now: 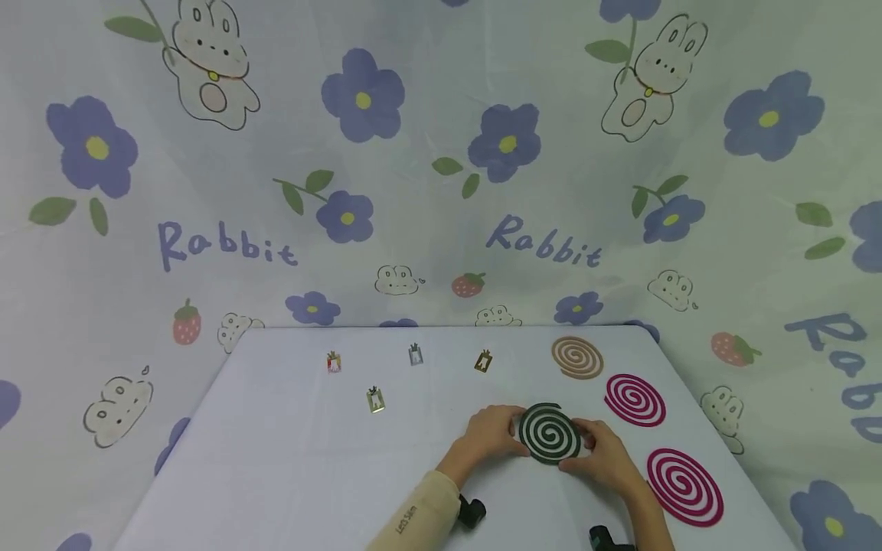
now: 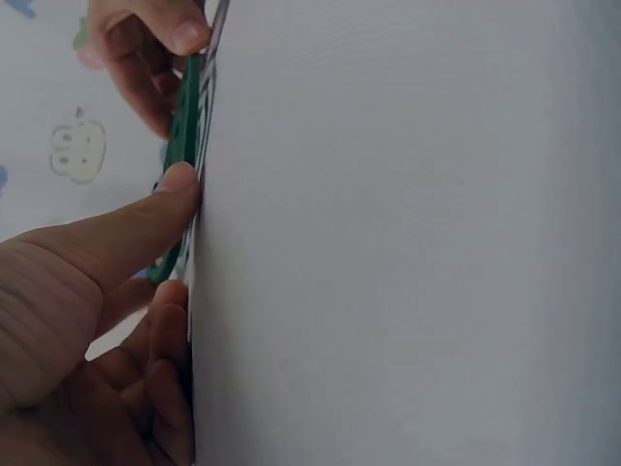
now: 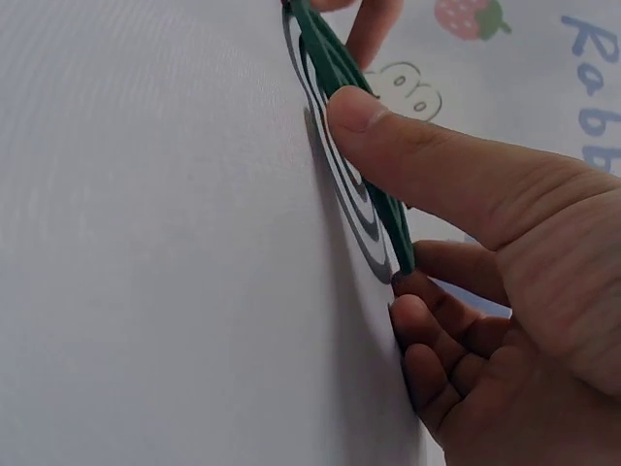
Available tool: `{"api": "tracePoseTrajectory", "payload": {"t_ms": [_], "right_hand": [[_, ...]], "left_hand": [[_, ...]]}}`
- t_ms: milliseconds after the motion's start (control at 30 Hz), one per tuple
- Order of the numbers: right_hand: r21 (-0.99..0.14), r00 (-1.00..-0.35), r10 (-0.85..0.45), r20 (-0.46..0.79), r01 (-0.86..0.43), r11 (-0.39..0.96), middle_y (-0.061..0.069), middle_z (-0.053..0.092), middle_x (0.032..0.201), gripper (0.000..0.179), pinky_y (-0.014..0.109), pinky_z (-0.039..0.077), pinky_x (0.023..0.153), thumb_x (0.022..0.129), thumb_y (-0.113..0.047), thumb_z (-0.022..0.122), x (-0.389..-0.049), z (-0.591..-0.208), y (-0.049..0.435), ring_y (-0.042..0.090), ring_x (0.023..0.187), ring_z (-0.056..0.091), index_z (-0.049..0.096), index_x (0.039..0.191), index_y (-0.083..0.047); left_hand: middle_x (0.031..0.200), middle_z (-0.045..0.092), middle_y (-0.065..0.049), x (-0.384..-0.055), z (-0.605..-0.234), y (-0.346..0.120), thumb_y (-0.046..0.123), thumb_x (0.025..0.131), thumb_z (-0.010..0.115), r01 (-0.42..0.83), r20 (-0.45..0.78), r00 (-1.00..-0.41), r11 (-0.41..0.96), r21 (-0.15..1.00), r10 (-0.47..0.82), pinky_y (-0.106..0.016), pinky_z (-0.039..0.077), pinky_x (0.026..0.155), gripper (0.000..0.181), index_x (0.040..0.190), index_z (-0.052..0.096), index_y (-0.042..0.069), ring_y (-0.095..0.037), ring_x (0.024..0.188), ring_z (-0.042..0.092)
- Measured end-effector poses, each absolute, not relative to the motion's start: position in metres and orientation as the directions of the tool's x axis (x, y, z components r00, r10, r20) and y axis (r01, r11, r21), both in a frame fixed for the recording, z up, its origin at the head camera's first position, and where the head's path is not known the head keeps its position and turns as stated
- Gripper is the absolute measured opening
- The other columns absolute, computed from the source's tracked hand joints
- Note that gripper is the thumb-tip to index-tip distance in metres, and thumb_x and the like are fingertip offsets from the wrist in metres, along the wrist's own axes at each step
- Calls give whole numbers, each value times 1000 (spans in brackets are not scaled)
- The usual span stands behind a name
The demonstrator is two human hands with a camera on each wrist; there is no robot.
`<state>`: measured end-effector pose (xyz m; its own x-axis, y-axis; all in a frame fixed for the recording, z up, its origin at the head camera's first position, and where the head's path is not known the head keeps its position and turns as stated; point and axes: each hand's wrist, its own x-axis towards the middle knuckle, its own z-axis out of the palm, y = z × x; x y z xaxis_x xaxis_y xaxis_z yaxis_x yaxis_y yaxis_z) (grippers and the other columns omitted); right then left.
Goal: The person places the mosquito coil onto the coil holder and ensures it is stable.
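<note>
A dark green mosquito coil (image 1: pixel 550 434) is held by both hands at the right of the white table. My left hand (image 1: pixel 492 433) pinches its left edge, thumb on the near face, and my right hand (image 1: pixel 605 457) pinches the right edge the same way. Seen from the right wrist, the coil (image 3: pixel 393 218) is tilted just above the tabletop, with its spiral shadow beneath. The left wrist view shows the same coil (image 2: pixel 182 136) edge-on between the two hands. A magenta coil (image 1: pixel 635 400) lies flat beyond my right hand, and another magenta coil (image 1: pixel 685 487) lies beside my right forearm.
A tan coil (image 1: pixel 577 358) lies at the back right. Small cut-out metal pieces are spread over the back: a red-and-gold one (image 1: pixel 334 362), a silver one (image 1: pixel 416 354), a dark gold one (image 1: pixel 484 361) and a pale gold one (image 1: pixel 375 399). A patterned curtain (image 1: pixel 427 153) hangs behind.
</note>
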<state>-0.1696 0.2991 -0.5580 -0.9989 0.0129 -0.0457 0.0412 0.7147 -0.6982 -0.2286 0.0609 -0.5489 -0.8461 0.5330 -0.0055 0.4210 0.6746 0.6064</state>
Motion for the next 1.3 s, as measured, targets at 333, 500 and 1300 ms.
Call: {"api": "tracePoseTrajectory", "payload": {"t_ms": [333,500,1300], "right_hand": [[-760,-998,47,-35,57,648,8,63,116,90,29,48,68,55,-28,95,-166,-552,288,15,81,57,55,133,-4],[-851,-998,37,-41,55,522,15,61,118,83,27,52,62,59,-17,93,-164,-552,279,16,76,63,54,131,-3],[-977,-971,116,-209,213,23,14,63,93,48,30,56,59,81,-6,78,-171,-547,240,23,77,64,57,123,5]], "left_hand": [[85,67,7,-234,-551,52,33,76,84,338,0,-833,508,792,553,-23,49,65,65,132,60,13,-1,70,57],[82,68,5,-232,-556,45,20,81,81,227,17,-863,357,906,505,-23,51,56,52,127,62,6,-5,63,61],[95,70,-12,-220,-559,19,7,87,72,-244,-178,-916,-148,958,361,-30,56,69,37,119,62,-8,-18,81,68]]}}
